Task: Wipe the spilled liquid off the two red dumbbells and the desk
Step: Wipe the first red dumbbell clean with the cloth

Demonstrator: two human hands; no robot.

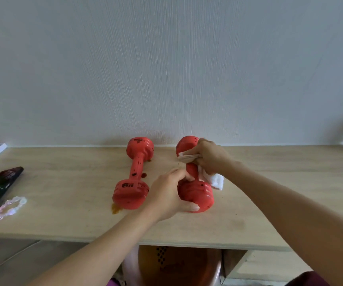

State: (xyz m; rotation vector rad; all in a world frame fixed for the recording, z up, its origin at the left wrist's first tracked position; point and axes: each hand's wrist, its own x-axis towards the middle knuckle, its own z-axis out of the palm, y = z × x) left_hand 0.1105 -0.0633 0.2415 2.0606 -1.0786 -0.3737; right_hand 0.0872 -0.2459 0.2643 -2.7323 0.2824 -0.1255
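Right dumbbell point(195, 193) lying on desk point(73, 182), being wiped now: near head steadied by left hand point(170, 195), fingers curled round it; handle rubbed by right hand point(209, 157), clamped on white tissue point(215, 180) wrapped about the bar. Just left of it, left dumbbell point(133, 174) apparently untouched, dark spots on handle. Brown puddle point(116, 209) at that one's near head, smaller drops point(144, 174) beside its handle, all yet to clean. Judged roughly a third done
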